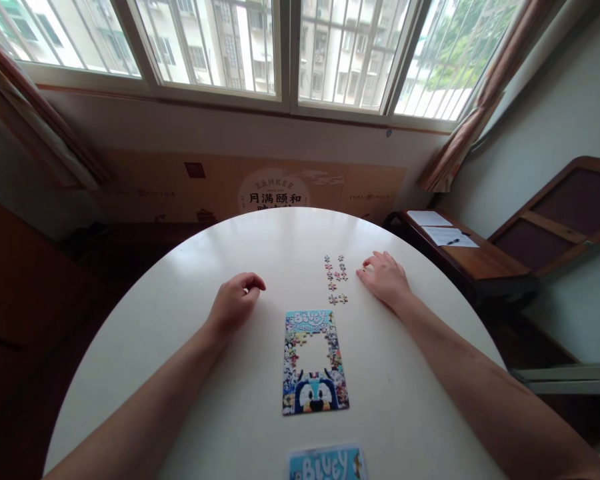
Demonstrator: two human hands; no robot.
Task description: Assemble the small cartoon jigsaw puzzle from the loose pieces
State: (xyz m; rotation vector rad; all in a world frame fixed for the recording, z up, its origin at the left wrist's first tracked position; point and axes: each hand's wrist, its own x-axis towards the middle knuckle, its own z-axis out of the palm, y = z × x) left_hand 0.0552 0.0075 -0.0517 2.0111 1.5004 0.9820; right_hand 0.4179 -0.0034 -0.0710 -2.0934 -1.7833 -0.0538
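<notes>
A Bluey jigsaw puzzle lies on the white table in front of me, its frame and lower part assembled around a gap in the upper middle. Beyond it, several loose puzzle pieces are laid out in rough columns. My left hand rests on the table left of the pieces, fingers curled in and nothing visible in them. Just right of the loose pieces is my right hand, its fingers bent but apart, low over the tabletop. A tiny dark spot shows by its fingertips; I cannot make it out.
At the near edge of view lies a second Bluey picture, partly cut off. The round white table fills the middle. Behind it stands a printed cardboard panel below barred windows. To the right, a wooden chair holds papers and a pen.
</notes>
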